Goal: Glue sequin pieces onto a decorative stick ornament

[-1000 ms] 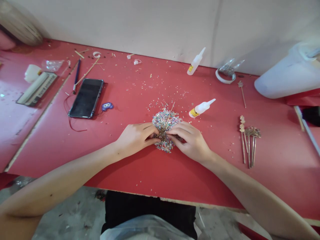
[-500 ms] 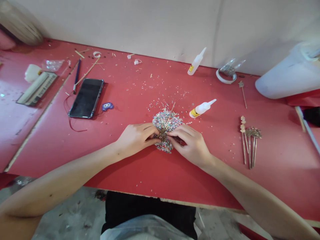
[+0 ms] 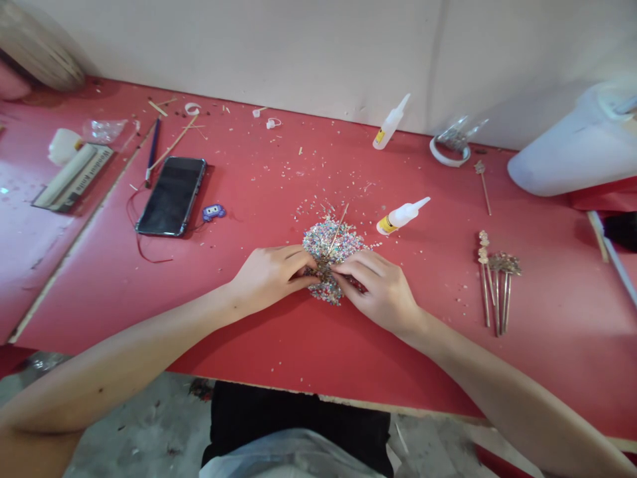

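Note:
A thin hair stick [image 3: 338, 229] with a dark, bronze-coloured ornamental head lies over a heap of small multicoloured shiny chips [image 3: 326, 234]. Its stem points up and away from me. My left hand [image 3: 279, 275] pinches the ornament's left side between thumb and fingers. From the right, my right hand [image 3: 375, 282] has its thumb and fingers closed at the other side of the same head. The fingertips hide much of the ornament, so its exact shape is unclear. Just beyond my right hand is a small white glue bottle [image 3: 402, 216] with a yellow label.
A second glue bottle [image 3: 391, 123] stands near the wall. On the right lie several finished-looking hair sticks [image 3: 497, 285], a single one [image 3: 482, 186], and a white ring [image 3: 450, 154] with plastic bags. A phone [image 3: 172, 196], purple trinket [image 3: 213, 212] and knife box [image 3: 74, 178] are on the left.
Almost nothing differs. My right fingers have shifted very slightly at the ornament, while my left hand stays in place.

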Motion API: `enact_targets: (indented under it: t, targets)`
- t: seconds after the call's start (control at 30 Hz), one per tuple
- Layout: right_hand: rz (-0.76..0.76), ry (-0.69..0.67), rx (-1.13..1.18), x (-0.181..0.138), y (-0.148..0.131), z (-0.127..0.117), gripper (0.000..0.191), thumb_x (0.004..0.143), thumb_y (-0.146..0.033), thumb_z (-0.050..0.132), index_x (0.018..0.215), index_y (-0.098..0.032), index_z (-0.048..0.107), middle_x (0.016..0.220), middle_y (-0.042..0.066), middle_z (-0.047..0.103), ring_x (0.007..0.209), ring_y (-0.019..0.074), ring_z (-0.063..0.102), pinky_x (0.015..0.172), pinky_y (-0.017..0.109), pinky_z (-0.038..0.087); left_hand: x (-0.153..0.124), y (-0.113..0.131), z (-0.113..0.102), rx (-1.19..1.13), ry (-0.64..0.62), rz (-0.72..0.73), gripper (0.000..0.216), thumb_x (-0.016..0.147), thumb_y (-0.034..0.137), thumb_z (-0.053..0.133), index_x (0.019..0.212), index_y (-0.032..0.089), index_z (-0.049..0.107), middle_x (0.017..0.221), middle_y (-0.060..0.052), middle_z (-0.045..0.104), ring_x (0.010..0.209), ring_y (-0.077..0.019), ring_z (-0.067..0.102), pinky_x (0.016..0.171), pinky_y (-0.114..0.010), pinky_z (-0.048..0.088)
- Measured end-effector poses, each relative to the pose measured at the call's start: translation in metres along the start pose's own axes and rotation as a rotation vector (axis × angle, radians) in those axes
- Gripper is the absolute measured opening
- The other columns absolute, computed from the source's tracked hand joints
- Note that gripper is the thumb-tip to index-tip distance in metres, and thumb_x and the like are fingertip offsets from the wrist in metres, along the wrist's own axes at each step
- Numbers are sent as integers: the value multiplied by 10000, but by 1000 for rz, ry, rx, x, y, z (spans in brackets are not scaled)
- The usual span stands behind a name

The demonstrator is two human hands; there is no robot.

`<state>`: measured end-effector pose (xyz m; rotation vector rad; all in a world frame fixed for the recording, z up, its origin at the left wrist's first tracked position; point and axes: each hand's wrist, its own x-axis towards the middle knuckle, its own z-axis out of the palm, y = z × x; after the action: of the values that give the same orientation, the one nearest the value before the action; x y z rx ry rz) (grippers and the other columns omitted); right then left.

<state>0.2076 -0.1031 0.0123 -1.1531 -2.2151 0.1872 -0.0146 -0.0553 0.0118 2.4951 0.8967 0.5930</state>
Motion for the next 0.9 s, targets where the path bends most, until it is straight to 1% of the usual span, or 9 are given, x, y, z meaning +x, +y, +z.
enact_targets:
  t: [0.13,0.5,0.67,0.9]
  targets:
    - [-35,2,-49,-1,1,-1,69,880,-132,597,894,-161,658,806,60,681,760,169,639,708,289,534,1,0,0,-3,3,8,211,903,386,634,889,175,644,735,33,627,578,-71,538,552,-186,364]
    - [-51,-5,-57,-2,3,0,96,887,-136,592,932,-170,670,867,61,703,787,172,625,746,299,531,1,-1,0,-9,9,16,183,885,357,664,888,175,643,744,32,633,579,-73,538,557,-188,364]
    - [-25,-1,-11,-3,5,1,121,893,-135,581,951,-183,675,878,60,707,809,178,634,765,309,535,0,-1,0,-7,-4,-3,235,910,408,619,898,175,646,744,25,634,585,-72,544,561,-189,366]
    - [16,-13,25,-3,6,0,138,902,-144,566,963,-200,676,883,59,708,803,181,630,739,326,539,0,-2,0,-12,-14,-7,245,918,415,606,895,174,649,744,22,633,593,-76,549,563,-193,363]
